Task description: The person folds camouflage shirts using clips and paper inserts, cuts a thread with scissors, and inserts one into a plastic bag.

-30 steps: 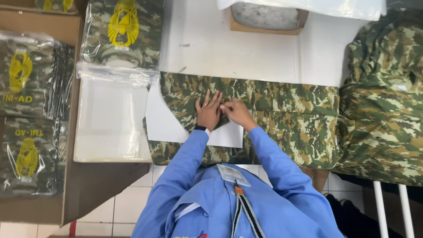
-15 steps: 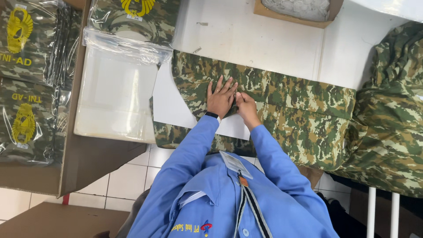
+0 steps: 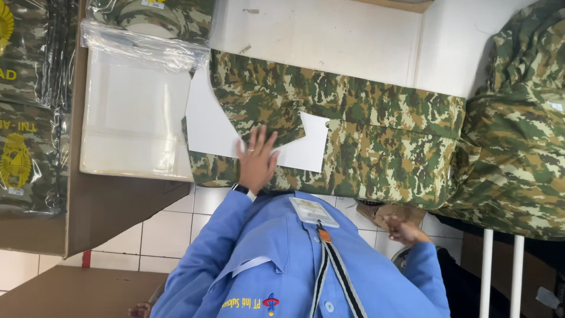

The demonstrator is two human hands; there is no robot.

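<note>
Right hand (image 3: 406,231) withdrawn off table, left hand (image 3: 257,160) flat, open grip pressing camouflage garment (image 3: 376,141)

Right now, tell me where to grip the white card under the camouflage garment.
Pinch the white card by its bare edge jutting past the camouflage garment, coming from the person's left. Elsewhere cloth covers it, and the left hand presses there.

White table (image 3: 329,35), perhaps tiled floor (image 3: 159,232)

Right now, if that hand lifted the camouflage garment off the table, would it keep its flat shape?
Probably not: the camouflage garment looks like soft cloth and would likely droop. The white card inside might stiffen the part under the left hand.
</note>
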